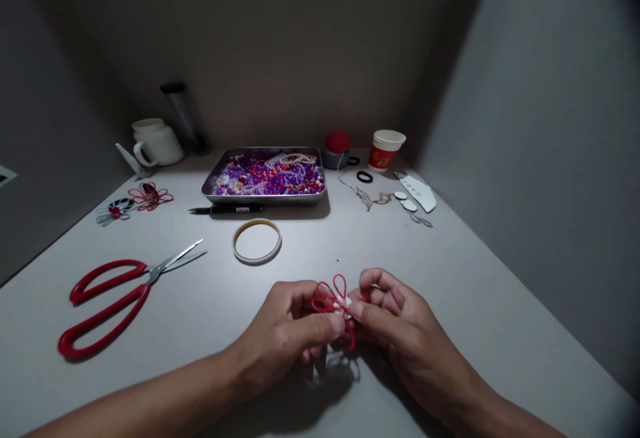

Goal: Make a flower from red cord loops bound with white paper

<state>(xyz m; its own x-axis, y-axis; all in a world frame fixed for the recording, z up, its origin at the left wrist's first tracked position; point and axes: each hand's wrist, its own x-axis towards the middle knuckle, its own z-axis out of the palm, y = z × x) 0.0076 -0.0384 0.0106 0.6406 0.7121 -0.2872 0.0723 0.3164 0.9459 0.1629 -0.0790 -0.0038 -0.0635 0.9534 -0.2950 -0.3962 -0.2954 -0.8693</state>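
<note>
A red cord flower (pixel 340 286) with several loops and a small white centre is held between my two hands, a little above the table. My left hand (pixel 295 325) is closed on its left side, the thumb lying across the lower part. From the right, my right hand (pixel 393 321) pinches it near the centre between thumb and forefinger, with the other fingers curled. A bit of red shows by those curled fingers. The back of the flower is hidden by my fingers.
Red-handled scissors (pixel 150 278) lie slightly open at left. A tape ring (pixel 257 241), a black pen (pixel 225 210) and a metal tray (pixel 265 198) of beads sit ahead. Finished-looking cord flowers (pixel 150 196) lie far left; a white pot (pixel 156 141) and paper cup (pixel 386 150) stand behind.
</note>
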